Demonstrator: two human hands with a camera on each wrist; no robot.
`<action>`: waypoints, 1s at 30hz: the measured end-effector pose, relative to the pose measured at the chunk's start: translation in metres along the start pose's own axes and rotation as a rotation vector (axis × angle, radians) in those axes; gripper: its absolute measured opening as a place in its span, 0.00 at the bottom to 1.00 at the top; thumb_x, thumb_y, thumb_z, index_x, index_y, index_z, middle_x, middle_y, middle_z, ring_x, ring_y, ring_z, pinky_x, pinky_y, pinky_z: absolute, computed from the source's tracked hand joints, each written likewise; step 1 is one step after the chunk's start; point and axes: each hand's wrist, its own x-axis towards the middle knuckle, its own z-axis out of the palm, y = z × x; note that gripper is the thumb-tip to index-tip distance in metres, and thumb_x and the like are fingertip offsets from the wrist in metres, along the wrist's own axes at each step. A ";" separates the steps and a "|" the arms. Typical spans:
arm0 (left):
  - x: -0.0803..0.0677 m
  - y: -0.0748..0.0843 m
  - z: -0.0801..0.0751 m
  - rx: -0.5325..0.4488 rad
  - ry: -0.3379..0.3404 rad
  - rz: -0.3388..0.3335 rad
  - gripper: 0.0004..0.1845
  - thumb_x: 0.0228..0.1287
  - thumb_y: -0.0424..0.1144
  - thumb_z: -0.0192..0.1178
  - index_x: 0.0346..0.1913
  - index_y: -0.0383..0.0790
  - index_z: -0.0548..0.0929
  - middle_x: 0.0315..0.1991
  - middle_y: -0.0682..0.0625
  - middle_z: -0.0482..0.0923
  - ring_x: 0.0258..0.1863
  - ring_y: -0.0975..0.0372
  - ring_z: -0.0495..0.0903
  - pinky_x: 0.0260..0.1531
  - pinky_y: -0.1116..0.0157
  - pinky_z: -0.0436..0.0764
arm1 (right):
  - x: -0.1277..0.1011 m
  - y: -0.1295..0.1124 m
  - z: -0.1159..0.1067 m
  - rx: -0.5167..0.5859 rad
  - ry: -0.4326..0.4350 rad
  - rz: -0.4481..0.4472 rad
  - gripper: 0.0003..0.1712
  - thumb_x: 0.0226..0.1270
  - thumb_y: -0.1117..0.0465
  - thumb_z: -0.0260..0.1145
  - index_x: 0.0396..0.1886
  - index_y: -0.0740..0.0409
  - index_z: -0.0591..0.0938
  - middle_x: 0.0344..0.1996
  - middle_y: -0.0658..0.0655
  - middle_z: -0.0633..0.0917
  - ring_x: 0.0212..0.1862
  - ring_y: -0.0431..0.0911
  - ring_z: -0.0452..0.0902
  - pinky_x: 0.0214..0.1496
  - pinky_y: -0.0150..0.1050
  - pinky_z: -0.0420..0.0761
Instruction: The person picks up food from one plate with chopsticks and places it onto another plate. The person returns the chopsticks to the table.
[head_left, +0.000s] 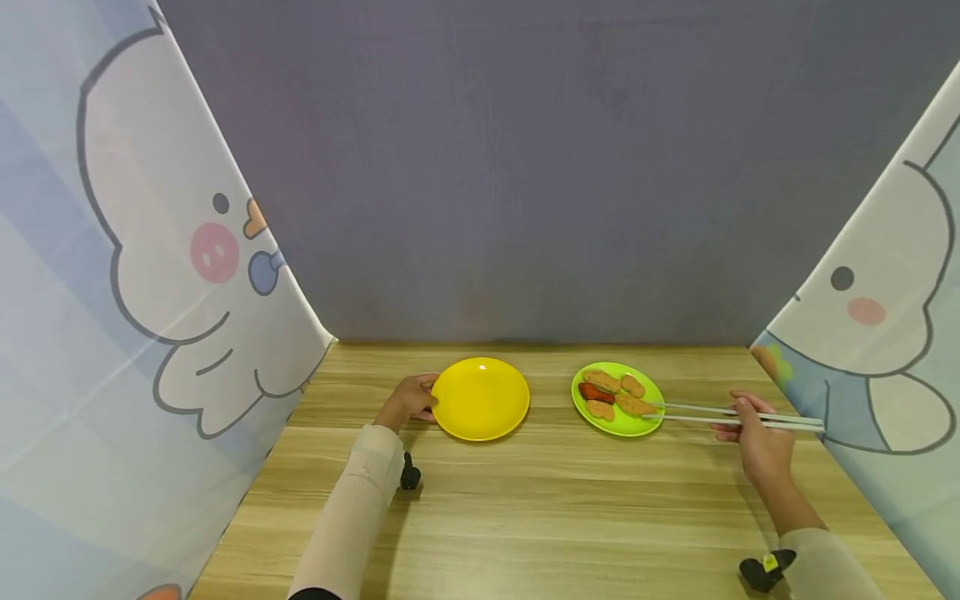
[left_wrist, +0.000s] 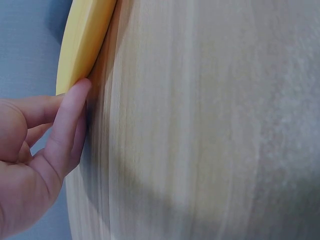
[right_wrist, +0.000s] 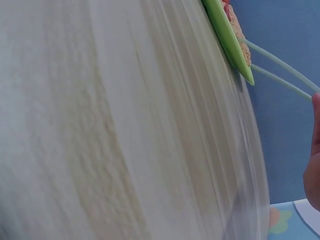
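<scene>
In the head view, my left hand (head_left: 412, 399) pinches the left rim of an empty yellow plate (head_left: 480, 400) lying on the table. The left wrist view has one finger at the edge of that plate (left_wrist: 82, 45). My right hand (head_left: 763, 446) grips a pair of long pale chopsticks (head_left: 798, 419), which point left. Their tips meet a breaded, golden-brown food piece (head_left: 636, 406) at the right side of a lime-green plate (head_left: 622, 430). Several similar breaded pieces (head_left: 602, 381) and a red-orange piece (head_left: 596, 393) share this plate. In the right wrist view, the chopsticks (right_wrist: 285, 65) reach its edge.
Both plates lie toward the back of a wood-grain table (head_left: 510, 517), with a gap between them. A grey panel (head_left: 480, 183) stands behind, and cartoon-printed cloth walls (head_left: 172, 250) flank the table. Small black devices (head_left: 410, 475) sit at both wrists.
</scene>
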 end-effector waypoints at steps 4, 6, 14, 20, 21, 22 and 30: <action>0.000 0.000 0.000 -0.006 0.004 0.000 0.34 0.65 0.21 0.62 0.74 0.43 0.72 0.56 0.35 0.80 0.36 0.57 0.88 0.29 0.64 0.91 | 0.000 -0.002 0.001 0.044 0.023 0.002 0.09 0.77 0.66 0.60 0.46 0.60 0.86 0.26 0.52 0.88 0.19 0.46 0.87 0.17 0.35 0.85; 0.000 0.000 0.000 -0.006 0.003 0.005 0.34 0.66 0.21 0.61 0.74 0.43 0.72 0.56 0.35 0.80 0.36 0.57 0.88 0.29 0.64 0.91 | -0.001 -0.003 0.004 0.061 0.036 0.004 0.09 0.76 0.67 0.60 0.45 0.61 0.86 0.25 0.53 0.89 0.18 0.47 0.87 0.18 0.36 0.85; -0.001 0.002 0.000 -0.005 0.005 -0.003 0.34 0.66 0.22 0.61 0.74 0.45 0.73 0.56 0.36 0.79 0.37 0.57 0.87 0.29 0.64 0.91 | 0.000 -0.005 0.022 0.084 0.018 -0.038 0.08 0.74 0.70 0.62 0.42 0.63 0.87 0.25 0.56 0.88 0.21 0.47 0.88 0.22 0.37 0.87; -0.001 0.002 -0.001 -0.005 -0.004 -0.003 0.34 0.65 0.21 0.61 0.74 0.43 0.73 0.56 0.35 0.80 0.35 0.58 0.87 0.28 0.64 0.90 | -0.003 -0.005 0.041 0.006 -0.046 -0.125 0.09 0.72 0.73 0.62 0.38 0.62 0.88 0.28 0.54 0.88 0.23 0.44 0.89 0.25 0.36 0.87; -0.001 0.002 -0.001 -0.006 -0.006 -0.004 0.34 0.65 0.21 0.61 0.74 0.43 0.73 0.56 0.35 0.80 0.34 0.58 0.87 0.28 0.64 0.90 | -0.004 -0.005 0.044 -0.018 -0.059 -0.137 0.10 0.72 0.74 0.61 0.38 0.62 0.88 0.28 0.54 0.89 0.24 0.44 0.89 0.25 0.35 0.87; -0.001 0.002 -0.001 -0.007 -0.007 -0.005 0.34 0.65 0.21 0.61 0.74 0.43 0.73 0.56 0.35 0.80 0.34 0.58 0.86 0.28 0.64 0.90 | -0.005 -0.006 0.048 -0.046 -0.077 -0.149 0.10 0.72 0.74 0.61 0.38 0.61 0.88 0.28 0.53 0.89 0.24 0.43 0.89 0.26 0.35 0.87; 0.000 0.002 -0.001 -0.003 -0.008 -0.009 0.34 0.66 0.21 0.61 0.74 0.43 0.72 0.57 0.35 0.79 0.36 0.58 0.87 0.28 0.64 0.90 | -0.024 -0.019 0.086 -0.270 -0.268 -0.249 0.14 0.74 0.74 0.58 0.41 0.55 0.87 0.30 0.45 0.89 0.28 0.37 0.88 0.31 0.30 0.88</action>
